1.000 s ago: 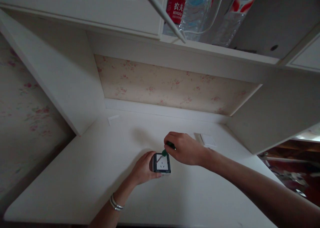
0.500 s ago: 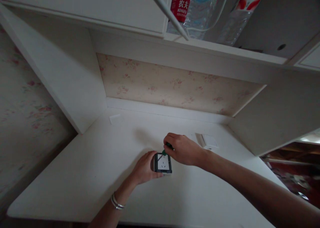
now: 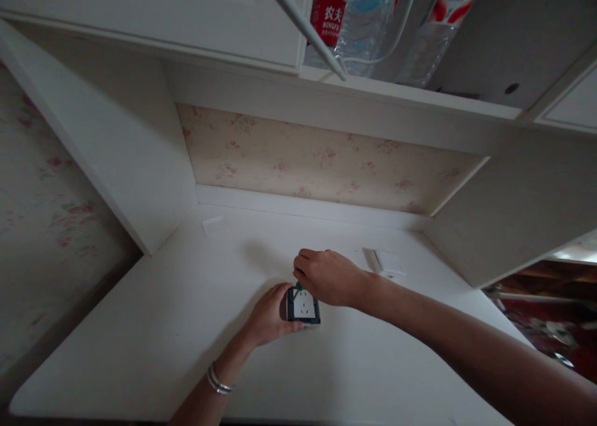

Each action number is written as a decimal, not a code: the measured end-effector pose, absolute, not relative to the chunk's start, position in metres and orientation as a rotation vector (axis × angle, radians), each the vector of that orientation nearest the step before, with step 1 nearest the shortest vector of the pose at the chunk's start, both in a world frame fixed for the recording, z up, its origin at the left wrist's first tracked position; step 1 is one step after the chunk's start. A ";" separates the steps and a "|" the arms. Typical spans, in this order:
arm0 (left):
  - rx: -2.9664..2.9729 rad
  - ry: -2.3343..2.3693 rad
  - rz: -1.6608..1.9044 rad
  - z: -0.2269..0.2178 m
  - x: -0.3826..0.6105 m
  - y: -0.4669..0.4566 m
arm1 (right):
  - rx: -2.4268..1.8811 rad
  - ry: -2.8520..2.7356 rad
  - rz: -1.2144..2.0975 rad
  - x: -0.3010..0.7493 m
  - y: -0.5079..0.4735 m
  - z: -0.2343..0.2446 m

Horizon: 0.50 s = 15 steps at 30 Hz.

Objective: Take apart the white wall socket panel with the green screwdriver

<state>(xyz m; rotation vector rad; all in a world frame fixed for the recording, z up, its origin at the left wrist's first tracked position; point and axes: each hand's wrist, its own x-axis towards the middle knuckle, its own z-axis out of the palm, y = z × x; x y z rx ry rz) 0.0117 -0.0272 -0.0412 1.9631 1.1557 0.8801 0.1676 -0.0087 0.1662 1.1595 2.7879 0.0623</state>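
The left hand point(image 3: 268, 314) has its grip clasped on the socket point(image 3: 304, 306), which is at the bench point(image 3: 382, 364). The right hand point(image 3: 331, 278) has its grip wrapped around a green screwdriver point(image 3: 299, 286), slanting down to the socket's left side. A flat white piece point(image 3: 390, 262) lies beyond and right of the socket.

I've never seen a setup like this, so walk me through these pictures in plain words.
There is no machine here, just a person's two bare hands, seen by one camera worn on the head. The left hand, with silver bands at its wrist, holds a dark-framed socket. The right hand grips what looks like a green screwdriver, angled down at the socket's upper left. On the white tabletop, farther back to the right, lies a flat white piece. Bottles sit on the open shelf above.
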 end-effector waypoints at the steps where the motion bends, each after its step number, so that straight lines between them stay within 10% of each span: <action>1: 1.959 1.160 0.881 -0.043 0.012 -0.027 | 1.166 2.794 0.073 0.168 -0.008 0.165; 15: 1.938 1.158 0.904 -0.047 0.011 -0.027 | 1.180 2.851 -0.004 0.174 -0.004 0.165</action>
